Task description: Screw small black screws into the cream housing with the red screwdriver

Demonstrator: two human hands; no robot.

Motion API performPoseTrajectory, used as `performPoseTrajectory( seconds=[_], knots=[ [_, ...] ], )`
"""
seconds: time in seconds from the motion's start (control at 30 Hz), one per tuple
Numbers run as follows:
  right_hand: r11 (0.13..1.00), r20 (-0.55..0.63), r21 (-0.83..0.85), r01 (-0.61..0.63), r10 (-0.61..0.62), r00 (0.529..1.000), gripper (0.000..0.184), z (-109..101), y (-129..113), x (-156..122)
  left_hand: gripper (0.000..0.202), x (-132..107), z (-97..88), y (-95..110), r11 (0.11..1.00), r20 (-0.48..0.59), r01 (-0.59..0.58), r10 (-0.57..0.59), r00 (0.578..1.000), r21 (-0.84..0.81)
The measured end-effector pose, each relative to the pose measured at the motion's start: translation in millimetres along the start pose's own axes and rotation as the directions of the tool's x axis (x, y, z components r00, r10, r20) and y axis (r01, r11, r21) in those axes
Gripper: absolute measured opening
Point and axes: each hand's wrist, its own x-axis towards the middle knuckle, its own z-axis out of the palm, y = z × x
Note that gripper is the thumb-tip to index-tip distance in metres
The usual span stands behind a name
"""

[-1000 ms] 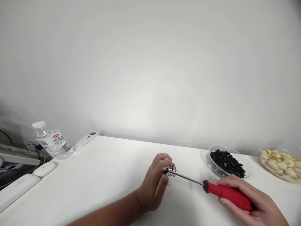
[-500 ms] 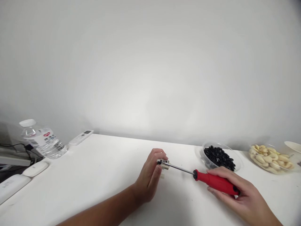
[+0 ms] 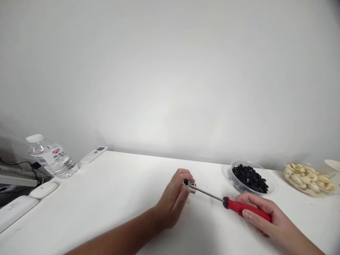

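Observation:
My left hand rests on the white table and pinches a small cream-coloured part with a black screw between thumb and fingers. My right hand is wrapped round the red handle of a screwdriver. The screwdriver's thin metal shaft runs up and left, and its tip meets the small part in my left hand.
A clear bowl of small black pieces and a clear bowl of cream-coloured pieces stand at the back right. At the left are a water bottle, a white remote, white devices and cables by the table's edge.
The small part has tilted a little in my left fingers. My right hand has shifted its hold along the red handle, which now points more steeply toward the part.

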Motion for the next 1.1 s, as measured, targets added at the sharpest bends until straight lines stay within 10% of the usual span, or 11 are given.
performPoseTrajectory(
  seconds=[0.13,0.3,0.47,0.63,0.97,1.1],
  knots=[
    [0.995,-0.017,0.074,0.065,-0.064,0.998,0.044,-2,12,5,0.023,1,-0.6,0,0.994,-0.002,0.104,-0.104,0.995,-0.023],
    [0.959,-0.212,-0.204,0.197,-0.240,0.947,0.033,-3,8,4,0.015,2,0.8,-4,0.958,0.021,0.257,-0.256,0.966,-0.132],
    [0.874,-0.164,-0.375,0.311,-0.392,0.905,0.034,-2,13,0,0.024,3,4.5,-10,0.920,0.018,0.353,-0.355,0.935,-0.171],
    [0.850,-0.036,-0.425,0.311,-0.359,0.933,0.035,-6,20,4,0.026,2,5.9,-16,0.899,0.050,0.389,-0.388,0.920,-0.200],
    [0.792,-0.181,-0.515,0.329,-0.475,0.861,0.035,-8,24,5,0.022,1,5.7,-20,0.851,0.127,0.434,-0.415,0.901,-0.295],
    [0.859,-0.106,-0.438,0.265,-0.342,0.934,0.038,-8,16,1,0.020,2,6.1,-19,0.871,0.109,0.418,-0.404,0.908,-0.258]
  ],
)
